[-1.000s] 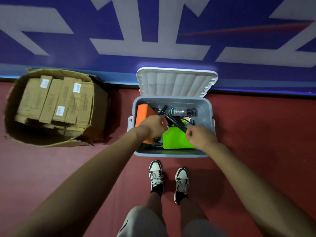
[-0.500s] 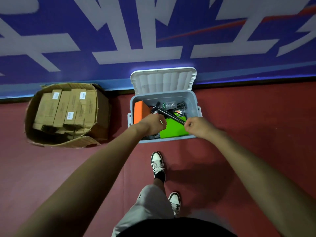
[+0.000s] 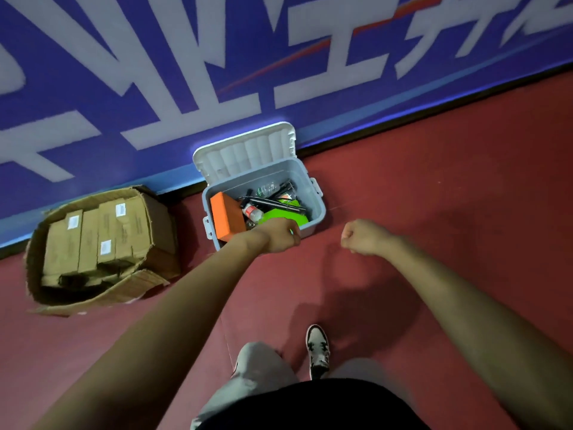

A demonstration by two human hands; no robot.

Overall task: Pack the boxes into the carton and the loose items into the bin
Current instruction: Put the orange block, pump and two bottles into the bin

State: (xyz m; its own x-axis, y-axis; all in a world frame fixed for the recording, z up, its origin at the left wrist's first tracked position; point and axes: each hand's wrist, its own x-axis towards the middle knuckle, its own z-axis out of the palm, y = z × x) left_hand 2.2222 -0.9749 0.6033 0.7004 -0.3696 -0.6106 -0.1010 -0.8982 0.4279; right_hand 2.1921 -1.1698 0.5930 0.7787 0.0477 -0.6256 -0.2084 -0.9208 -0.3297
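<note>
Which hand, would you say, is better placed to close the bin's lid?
Probably the left: the left hand is at the bin's near rim; the right hand is over floor, beside it.

I log large white characters on the blue wall banner (image 3: 248, 66), cut off by the frame edge, so I cannot read them. White labels (image 3: 120, 210) on the cardboard boxes (image 3: 90, 240): print too small. Water bottle (image 3: 267, 190) label: blurred.

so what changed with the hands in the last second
Both hands pulled back out of the bin: the left hand sits over its near rim, the right hand over the floor beside it. The bin and the carton stayed put.
</note>
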